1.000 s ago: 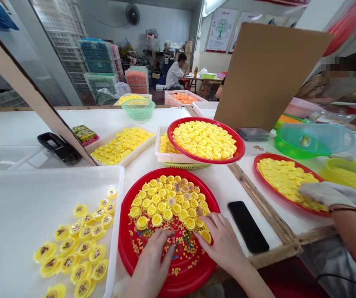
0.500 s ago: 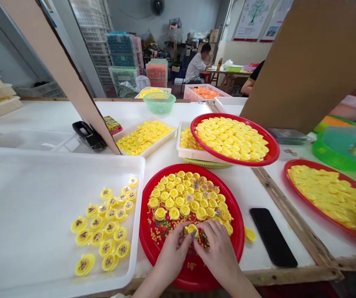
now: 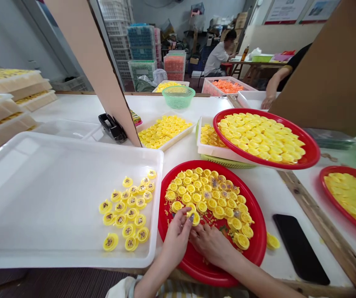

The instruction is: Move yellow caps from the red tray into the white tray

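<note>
A round red tray in front of me holds many small yellow caps and loose yellow pellets. My left hand rests on the tray's near left part, fingers pinched on a yellow cap. My right hand lies beside it on the tray, fingers curled down among the pellets; what it holds, if anything, is hidden. To the left a big white tray carries a cluster of filled yellow caps near its right edge.
A black phone lies right of the red tray, one stray cap beside it. Further back stand a second red tray of yellow pieces, white bins, a green basket and cardboard dividers. Other people work behind.
The view has swung left and down. Both my hands moved to the tray's left part, and my left hand has lifted a cap at the rows' near edge.
</note>
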### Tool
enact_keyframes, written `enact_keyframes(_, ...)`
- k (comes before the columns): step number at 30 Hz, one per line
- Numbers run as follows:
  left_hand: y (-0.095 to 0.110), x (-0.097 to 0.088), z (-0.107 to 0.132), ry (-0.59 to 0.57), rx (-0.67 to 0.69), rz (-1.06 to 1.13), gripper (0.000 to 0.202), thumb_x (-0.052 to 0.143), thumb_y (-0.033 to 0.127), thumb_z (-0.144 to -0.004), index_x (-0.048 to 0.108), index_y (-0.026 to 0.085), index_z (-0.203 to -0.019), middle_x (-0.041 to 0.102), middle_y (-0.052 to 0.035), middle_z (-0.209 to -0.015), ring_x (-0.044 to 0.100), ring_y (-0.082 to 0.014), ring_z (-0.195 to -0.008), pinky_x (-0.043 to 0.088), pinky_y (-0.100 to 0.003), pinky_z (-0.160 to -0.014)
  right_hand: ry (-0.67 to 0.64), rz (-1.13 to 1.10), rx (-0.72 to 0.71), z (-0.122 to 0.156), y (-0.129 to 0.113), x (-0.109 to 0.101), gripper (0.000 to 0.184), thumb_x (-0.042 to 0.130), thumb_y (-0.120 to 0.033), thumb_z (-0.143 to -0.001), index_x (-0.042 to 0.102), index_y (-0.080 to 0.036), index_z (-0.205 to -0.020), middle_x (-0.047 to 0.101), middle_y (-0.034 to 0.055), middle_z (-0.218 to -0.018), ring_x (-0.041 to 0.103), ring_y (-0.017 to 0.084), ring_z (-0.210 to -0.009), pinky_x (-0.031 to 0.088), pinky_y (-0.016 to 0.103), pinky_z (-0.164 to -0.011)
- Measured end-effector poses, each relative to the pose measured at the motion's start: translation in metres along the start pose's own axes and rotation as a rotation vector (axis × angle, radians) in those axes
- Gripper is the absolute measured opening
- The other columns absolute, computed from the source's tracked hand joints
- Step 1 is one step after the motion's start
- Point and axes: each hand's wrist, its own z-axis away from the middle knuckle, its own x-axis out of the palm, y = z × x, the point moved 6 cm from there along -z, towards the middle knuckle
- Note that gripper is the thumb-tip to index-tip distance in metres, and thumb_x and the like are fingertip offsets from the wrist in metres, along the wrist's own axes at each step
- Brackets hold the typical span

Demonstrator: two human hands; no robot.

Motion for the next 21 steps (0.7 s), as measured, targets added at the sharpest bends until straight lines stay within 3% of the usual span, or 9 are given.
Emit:
enact_keyframes(3, -0.003, 0.0, 0.001, -0.015, -0.024, 0.039, 0.054, 0.056, 0.059, -0.083, 0.056, 0.016, -0.116, 0.065, -0.0044, -0.082, 0.06, -0.0161, -0.067, 0.05, -0.031, -0.069, 0.042, -0.08, -0.008, 0.008, 0.002, 0.004, 0.02, 0.045, -0.008, -0.09, 0.061, -0.02, -0.092, 0.068, 0.0057, -0.073, 0.06, 0.018, -0.055, 0.034, 0.03, -0.045)
enact_keyframes(8, -0.005, -0.005, 0.0, -0.004, -0.04, -0.016, 0.047, 0.049, 0.054, -0.087, 0.057, 0.015, -0.113, 0.063, -0.004, -0.079, 0.057, -0.0156, -0.063, 0.047, -0.03, -0.062, 0.108, -0.27, 0.142, 0.012, 0.029, -0.018, 0.032, 0.034, -0.02, -0.1, 0.054, -0.021, -0.076, 0.062, -0.0007, -0.056, 0.057, 0.014, -0.043, 0.034, 0.026, -0.042)
enact_keyframes(10, -0.005, -0.004, 0.0, 0.003, -0.026, -0.056, 0.042, 0.048, 0.05, -0.089, 0.058, 0.016, -0.11, 0.064, -0.0052, -0.083, 0.06, -0.0182, -0.071, 0.048, -0.031, -0.067, 0.128, -0.347, 0.219, 0.007, 0.039, -0.033, 0.037, 0.03, -0.025, -0.102, 0.049, -0.022, -0.071, 0.06, -0.002, -0.056, 0.058, 0.012, -0.046, 0.038, 0.024, -0.046)
enact_keyframes(13, -0.001, 0.003, -0.001, -0.018, 0.05, -0.096, 0.031, 0.048, 0.042, -0.089, 0.062, 0.017, -0.101, 0.067, -0.0077, -0.097, 0.061, -0.0228, -0.095, 0.048, -0.035, -0.087, 0.136, -0.434, 0.276, -0.005, 0.044, -0.053, 0.036, 0.031, -0.032, -0.103, 0.047, -0.022, -0.072, 0.06, -0.0019, -0.061, 0.058, 0.012, -0.052, 0.041, 0.023, -0.051)
enact_keyframes(15, -0.001, 0.01, -0.001, -0.056, 0.071, -0.101, 0.028, 0.047, 0.038, -0.089, 0.064, 0.017, -0.097, 0.068, -0.0074, -0.099, 0.06, -0.023, -0.099, 0.045, -0.036, -0.093, 0.116, -0.501, 0.294, -0.012, 0.044, -0.059, 0.034, 0.035, -0.036, -0.102, 0.048, -0.022, -0.073, 0.06, -0.0023, -0.063, 0.057, 0.012, -0.053, 0.041, 0.023, -0.052)
enact_keyframes(21, -0.014, 0.021, -0.003, -0.103, -0.002, -0.027, 0.033, 0.047, 0.044, -0.089, 0.063, 0.018, -0.099, 0.064, -0.0027, -0.082, 0.056, -0.0172, -0.071, 0.047, -0.03, -0.07, 0.152, -0.883, 0.517, -0.008, 0.063, -0.059, 0.035, 0.042, -0.043, -0.098, 0.045, -0.023, -0.069, 0.047, -0.0053, -0.058, 0.046, 0.012, -0.052, 0.037, 0.023, -0.05)
